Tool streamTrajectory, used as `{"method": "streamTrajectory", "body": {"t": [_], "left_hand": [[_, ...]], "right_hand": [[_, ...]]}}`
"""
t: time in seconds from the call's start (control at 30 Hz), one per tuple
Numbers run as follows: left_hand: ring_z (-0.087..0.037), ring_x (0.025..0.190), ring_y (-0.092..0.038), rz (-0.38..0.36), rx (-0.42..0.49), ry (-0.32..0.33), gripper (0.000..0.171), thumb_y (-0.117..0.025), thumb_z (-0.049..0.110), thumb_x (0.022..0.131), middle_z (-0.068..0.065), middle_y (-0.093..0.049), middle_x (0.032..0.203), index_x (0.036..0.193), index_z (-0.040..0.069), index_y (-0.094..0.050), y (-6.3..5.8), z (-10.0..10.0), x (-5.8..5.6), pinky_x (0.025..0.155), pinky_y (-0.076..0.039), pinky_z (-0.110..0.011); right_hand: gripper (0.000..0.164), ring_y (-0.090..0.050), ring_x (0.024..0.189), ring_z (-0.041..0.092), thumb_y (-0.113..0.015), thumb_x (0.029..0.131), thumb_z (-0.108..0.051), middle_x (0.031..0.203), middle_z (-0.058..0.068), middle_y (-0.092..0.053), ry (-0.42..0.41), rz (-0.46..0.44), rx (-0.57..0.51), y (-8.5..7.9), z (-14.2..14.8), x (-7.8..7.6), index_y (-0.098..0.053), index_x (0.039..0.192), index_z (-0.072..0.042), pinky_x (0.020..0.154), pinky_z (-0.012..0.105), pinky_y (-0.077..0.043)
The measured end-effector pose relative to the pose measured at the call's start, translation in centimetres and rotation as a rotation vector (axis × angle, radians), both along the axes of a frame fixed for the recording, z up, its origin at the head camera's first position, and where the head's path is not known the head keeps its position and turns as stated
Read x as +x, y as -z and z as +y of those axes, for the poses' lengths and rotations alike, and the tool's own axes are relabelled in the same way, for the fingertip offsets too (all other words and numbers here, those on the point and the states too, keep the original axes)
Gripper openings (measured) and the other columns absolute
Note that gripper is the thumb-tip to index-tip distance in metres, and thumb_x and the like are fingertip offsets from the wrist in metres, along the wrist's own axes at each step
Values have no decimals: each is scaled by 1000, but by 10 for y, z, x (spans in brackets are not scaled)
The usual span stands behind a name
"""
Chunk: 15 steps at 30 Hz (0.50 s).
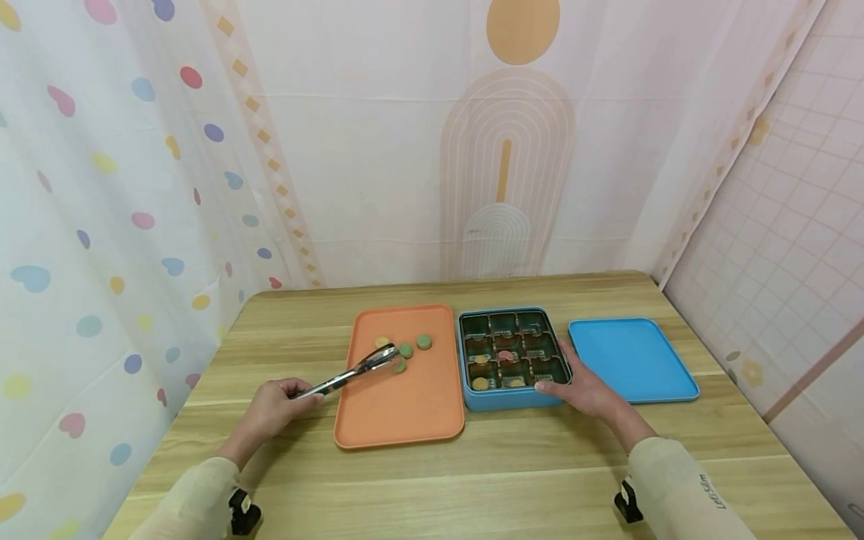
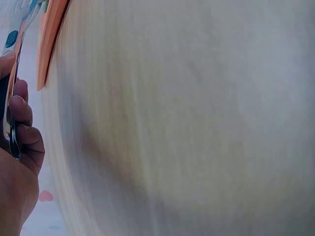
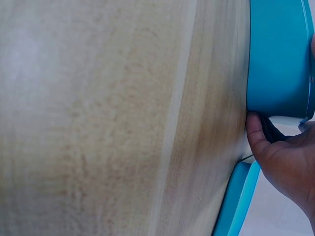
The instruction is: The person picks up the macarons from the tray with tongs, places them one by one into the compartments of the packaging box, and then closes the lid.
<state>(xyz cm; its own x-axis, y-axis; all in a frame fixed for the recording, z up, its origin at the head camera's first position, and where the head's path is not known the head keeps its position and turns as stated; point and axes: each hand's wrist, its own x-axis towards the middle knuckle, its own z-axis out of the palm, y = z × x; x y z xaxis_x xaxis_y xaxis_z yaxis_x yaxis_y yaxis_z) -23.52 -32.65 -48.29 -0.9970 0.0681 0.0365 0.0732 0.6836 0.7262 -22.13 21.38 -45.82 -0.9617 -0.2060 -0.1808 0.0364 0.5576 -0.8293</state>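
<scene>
My left hand (image 1: 273,407) grips the handle end of metal tongs (image 1: 344,377), with the thumb on one side and curled fingers on the other in the left wrist view. The tongs reach over an orange tray (image 1: 398,416), their tips close to three small round green pieces (image 1: 424,342) and a yellow piece (image 1: 382,342). My right hand (image 1: 587,388) holds a blue box (image 1: 513,398) at its near right corner, thumb over the rim. Inside the box, a dark divided insert (image 1: 536,346) carries several yellow pieces (image 1: 480,384) and a pink piece (image 1: 506,355).
A flat blue lid (image 1: 631,360) lies on the wooden table (image 1: 432,495) to the right of the box. The tray stands close along the box's left side. Patterned curtains (image 1: 378,165) hang behind and beside the table.
</scene>
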Motion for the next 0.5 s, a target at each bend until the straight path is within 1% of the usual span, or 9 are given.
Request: {"method": "streamTrajectory", "body": {"t": [0.27,0.43,0.5], "left_hand": [[-15,65,-48,-13,2,-20,27,-78,33,87,2,-59,72,88,7,-72,-5,3,-2,56,-40,-27],[-14,60,-46,-25,0,-28,26,-77,35,87,1,-56,68,89,9,-72,-10,8,-6,52,-38,-27],[-14,59,-45,-19,2,-18,26,-76,35,88,2,-55,67,90,9,-72,-12,12,-9,50,-37,-27]], "right_hand": [[108,-6,143,53,-71,92,-40,161,28,3,3,-5,4,0,0,0,8,159,-10,108,68,-20],[108,-5,144,53,-71,92,-40,161,28,4,2,-3,4,0,0,0,8,159,-10,108,68,-19],[108,-5,143,53,-71,92,-41,161,28,4,2,-5,6,0,-1,0,8,159,-9,108,68,-19]]}}
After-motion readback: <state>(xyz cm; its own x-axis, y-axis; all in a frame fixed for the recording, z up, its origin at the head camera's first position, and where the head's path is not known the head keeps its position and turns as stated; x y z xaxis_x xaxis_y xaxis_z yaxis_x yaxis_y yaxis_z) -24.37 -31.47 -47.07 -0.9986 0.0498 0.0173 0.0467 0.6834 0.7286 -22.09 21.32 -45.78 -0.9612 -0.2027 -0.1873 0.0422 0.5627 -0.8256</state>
